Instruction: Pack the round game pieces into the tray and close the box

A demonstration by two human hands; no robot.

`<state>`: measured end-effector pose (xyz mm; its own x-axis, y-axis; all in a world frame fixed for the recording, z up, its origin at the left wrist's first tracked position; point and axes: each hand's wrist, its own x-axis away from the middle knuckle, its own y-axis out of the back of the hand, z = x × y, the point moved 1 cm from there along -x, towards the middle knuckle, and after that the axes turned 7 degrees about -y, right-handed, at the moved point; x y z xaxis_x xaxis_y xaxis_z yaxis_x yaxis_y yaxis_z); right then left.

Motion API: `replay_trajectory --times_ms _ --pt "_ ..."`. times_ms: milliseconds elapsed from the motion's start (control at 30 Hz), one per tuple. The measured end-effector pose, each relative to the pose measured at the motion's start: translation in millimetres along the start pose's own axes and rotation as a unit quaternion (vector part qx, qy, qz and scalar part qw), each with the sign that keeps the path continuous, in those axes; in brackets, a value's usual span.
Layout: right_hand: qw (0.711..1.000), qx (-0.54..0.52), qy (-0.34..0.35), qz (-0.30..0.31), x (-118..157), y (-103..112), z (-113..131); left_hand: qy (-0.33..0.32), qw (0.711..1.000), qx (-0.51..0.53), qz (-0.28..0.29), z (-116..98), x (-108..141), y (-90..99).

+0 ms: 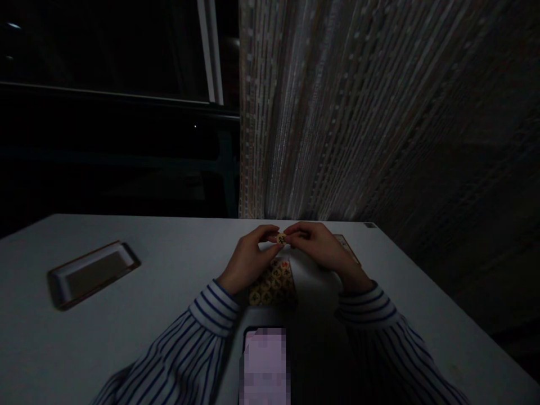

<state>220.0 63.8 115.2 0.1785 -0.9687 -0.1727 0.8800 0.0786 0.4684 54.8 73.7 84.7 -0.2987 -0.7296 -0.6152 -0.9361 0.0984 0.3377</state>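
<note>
Between the fingertips of both hands is a round, pale xiangqi piece (pixel 281 239) with a dark character on its face. My left hand (pixel 252 256) pinches it from the left, thumb below and fingers above. From the right, my right hand (pixel 317 246) closes its thumb and fingertips on the same piece. Just below the hands lies a set of xiangqi pieces (pixel 276 284), packed together in rows; most characters look dark, and one near the top is red. My left hand and wrist cover part of the set.
A shallow open box part (pixel 95 270) lies on the left of the white table (pixel 177 253). Partly behind my right hand is a flat printed item (pixel 348 247). A phone (pixel 265 365), its screen blurred, is at the near edge. A string curtain (pixel 329 112) hangs behind the table.
</note>
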Motion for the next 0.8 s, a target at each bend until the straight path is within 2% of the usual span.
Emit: replay_trajectory --times_ms 133,333,800 --pt "1.000 0.001 0.008 0.000 0.0 -0.1 -1.7 0.059 0.996 0.073 -0.010 1.0 -1.9 -1.2" --pt "1.000 -0.007 0.010 0.004 0.2 -0.9 -2.2 0.151 0.973 0.173 -0.037 0.2 -4.9 -0.9" --pt "1.000 0.006 0.014 0.009 -0.1 -0.9 -3.0 0.175 0.969 0.172 -0.039 -3.7 -5.8 2.1"
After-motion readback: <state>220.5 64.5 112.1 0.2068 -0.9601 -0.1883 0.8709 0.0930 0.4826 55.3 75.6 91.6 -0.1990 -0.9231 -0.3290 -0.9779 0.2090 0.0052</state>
